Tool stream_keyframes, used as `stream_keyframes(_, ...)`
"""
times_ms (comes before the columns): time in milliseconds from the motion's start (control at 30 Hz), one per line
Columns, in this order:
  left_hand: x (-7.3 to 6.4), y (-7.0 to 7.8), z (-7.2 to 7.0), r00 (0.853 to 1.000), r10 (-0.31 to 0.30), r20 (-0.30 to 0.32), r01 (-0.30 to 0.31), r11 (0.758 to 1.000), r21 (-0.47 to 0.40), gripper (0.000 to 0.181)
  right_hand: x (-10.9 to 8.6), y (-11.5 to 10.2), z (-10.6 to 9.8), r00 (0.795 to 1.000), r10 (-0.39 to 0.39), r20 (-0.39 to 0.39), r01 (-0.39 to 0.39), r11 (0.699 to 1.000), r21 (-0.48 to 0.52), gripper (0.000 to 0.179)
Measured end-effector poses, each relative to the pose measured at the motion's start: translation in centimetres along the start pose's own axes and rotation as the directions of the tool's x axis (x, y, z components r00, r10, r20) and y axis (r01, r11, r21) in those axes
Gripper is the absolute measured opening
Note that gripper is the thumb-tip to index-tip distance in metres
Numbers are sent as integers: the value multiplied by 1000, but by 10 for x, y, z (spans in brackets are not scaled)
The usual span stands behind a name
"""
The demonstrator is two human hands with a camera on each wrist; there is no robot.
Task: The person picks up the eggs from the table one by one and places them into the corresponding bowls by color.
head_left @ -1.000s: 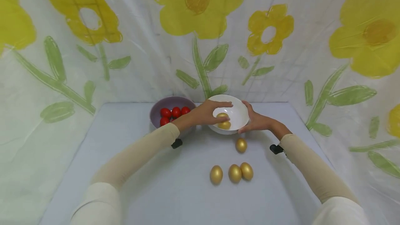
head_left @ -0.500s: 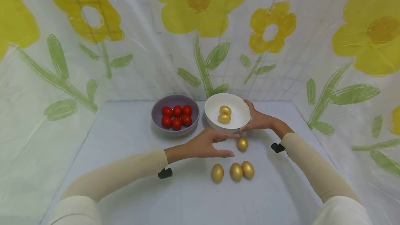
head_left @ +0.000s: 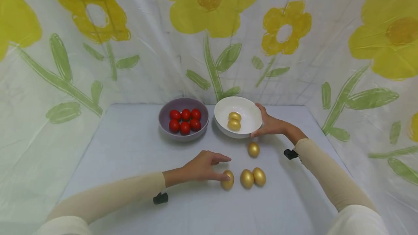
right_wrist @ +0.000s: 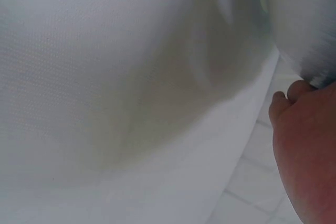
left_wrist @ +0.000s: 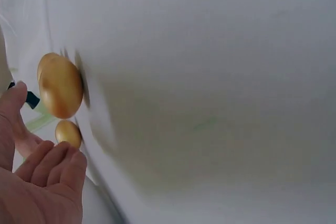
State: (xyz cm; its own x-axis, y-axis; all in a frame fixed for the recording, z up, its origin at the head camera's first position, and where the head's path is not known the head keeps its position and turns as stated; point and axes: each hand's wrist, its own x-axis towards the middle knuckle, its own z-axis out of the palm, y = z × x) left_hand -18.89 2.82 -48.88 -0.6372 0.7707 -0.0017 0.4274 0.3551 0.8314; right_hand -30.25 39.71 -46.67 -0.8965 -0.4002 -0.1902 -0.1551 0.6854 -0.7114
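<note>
My left hand (head_left: 204, 168) is beside the leftmost golden egg (head_left: 228, 184), thumb and fingers spread apart. In the head view its thumb tip overlaps that egg; in the left wrist view a golden egg (left_wrist: 61, 87) shows beyond the gap between thumb and fingers. My right hand (head_left: 269, 123) grips the right side of a white bowl (head_left: 251, 113), thumb low at the front and fingers around the far rim. Two golden eggs (head_left: 234, 124) lie inside the bowl. In the right wrist view the right hand (right_wrist: 310, 140) touches the bowl's outer wall (right_wrist: 307, 19).
A purple bowl (head_left: 164, 119) holding several red eggs (head_left: 184, 128) stands left of the white bowl. Two golden eggs (head_left: 246, 179) sit side by side on the white-covered table (head_left: 183, 209), with another golden egg (head_left: 253, 149) nearer the white bowl. A flower-painted curtain (head_left: 147, 79) hangs behind.
My left hand has come out of the white bowl, leaving its golden eggs there, and moved toward me and left to the leftmost egg. My right hand stays on the bowl.
</note>
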Motion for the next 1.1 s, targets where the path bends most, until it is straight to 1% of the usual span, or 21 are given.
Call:
stream_keyframes(100, -5, -1, 3, 999, -36, -11, 36, 999, 23, 65, 0, 1, -1, 1000, 11, 2, -11, 1000, 2, 146)
stream_keyframes(167, -7, -2, 7, 999, -41, -4, 41, 999, 33, 65, -1, 0, -1, 1000, 23, 2, -23, 1000, 7, 146)
stream_keyframes(300, -9, 0, 13, 1000, -21, 15, 20, 998, 59, 62, -1, 0, -1, 1000, 23, 0, -23, 1000, 9, 146)
stream_keyframes(467, -8, 1, 21, 1000, 12, 27, -14, 996, 82, 60, -1, 0, -1, 1000, 17, 6, -17, 1000, 12, 145)
stream_keyframes(700, -8, 1, 27, 999, 27, 38, -32, 991, 132, 66, 0, 1, -1, 1000, 11, 17, -11, 1000, 18, 145)
stream_keyframes(833, -7, 1, 28, 998, 44, 41, -50, 988, 145, 64, -2, -1, -2, 1000, 12, 12, -12, 1000, 25, 145)
stream_keyframes(933, -7, 1, 26, 997, 68, 48, -75, 983, 165, 62, -2, -1, -2, 1000, 9, 12, -9, 999, 32, 144)
stream_keyframes(1033, -4, 3, 20, 993, 111, 48, -118, 976, 181, 61, -1, 1, -1, 1000, 4, 19, -5, 1000, 29, 144)
stream_keyframes(1100, -1, 6, 13, 990, 133, 50, -140, 977, 162, 61, 1, 3, -1, 1000, 2, 23, -3, 1000, 23, 145)
